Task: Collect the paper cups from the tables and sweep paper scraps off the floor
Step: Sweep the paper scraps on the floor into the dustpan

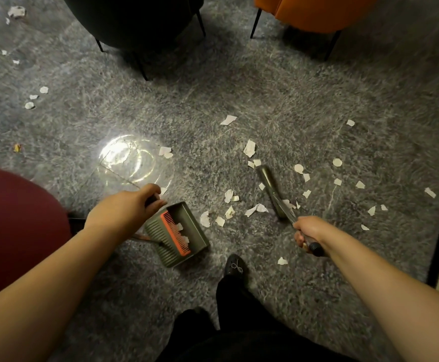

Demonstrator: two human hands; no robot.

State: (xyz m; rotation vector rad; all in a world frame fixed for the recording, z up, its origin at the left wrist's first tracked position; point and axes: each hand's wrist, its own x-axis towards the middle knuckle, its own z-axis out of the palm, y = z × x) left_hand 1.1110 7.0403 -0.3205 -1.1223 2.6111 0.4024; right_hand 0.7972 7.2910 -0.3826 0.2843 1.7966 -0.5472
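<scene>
Sitting at the far left: a dark red chair (17, 231), with loose paper scraps (44, 89) lying well apart across the floor (239, 100) beyond it. Gripping the dustpan handle (151, 199): the left hand (124, 207), fingers curled round it, thumb on top. Resting on the floor just beside that hand: the green dustpan (187, 231), mouth facing right, orange comb teeth (175, 233) across its middle, a few scraps already lying inside. Lying between dustpan and broom: a loose cluster of scraps (230, 212), the nearest one just beside the pan's lip. Gripping the broom handle: the right hand (308, 233), fingers wrapped tight round the shaft. Reaching out over the floor among more scraps: the broom head (266, 178), blurred, so hard telling whether touching the floor. Lying farther right: more scattered pieces (360, 184), near a dark strip along the wall. Standing at the top: a black chair (134, 19) and an orange chair (315, 11). No paper cups showing anywhere.

Judging the step in hand as sweeping the middle cluster into the pan. Doing it well probably meaning keeping the pan's lip flat on the floor, drawing the broom leftward in short, low strokes, gathering the right-hand pieces first. Risking otherwise: light paper fluttering past the pan or sliding under its edge.
</scene>
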